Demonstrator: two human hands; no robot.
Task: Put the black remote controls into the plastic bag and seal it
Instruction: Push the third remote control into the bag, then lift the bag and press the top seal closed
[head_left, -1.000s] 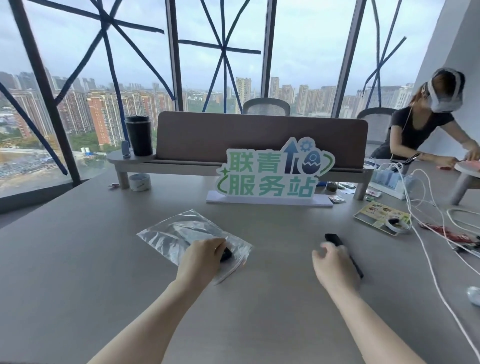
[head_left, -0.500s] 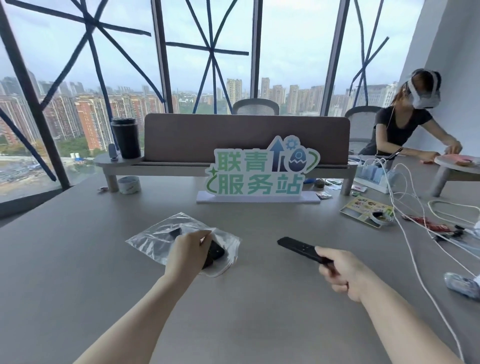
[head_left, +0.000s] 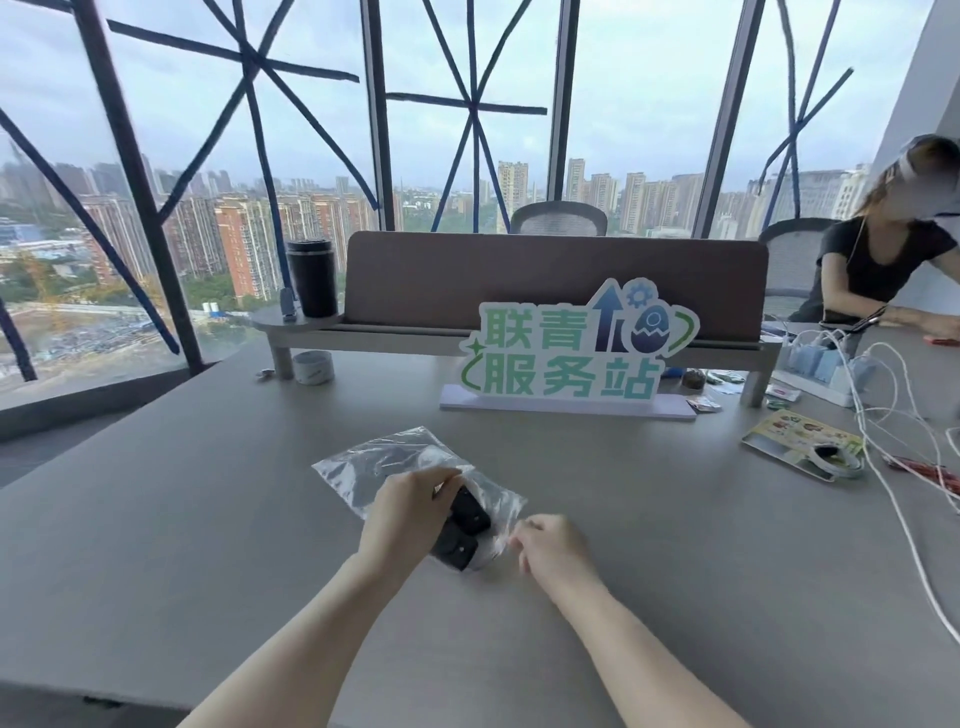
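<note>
Two hands are working over the grey table, near its middle. Behind them, far across, a green sign is standing. I am pressing the clear bag flat with my left hand, fingers closing on its mouth and on the remotes, whose black ends are sticking out toward me. My right hand is pinching the bag's near-right edge.
</note>
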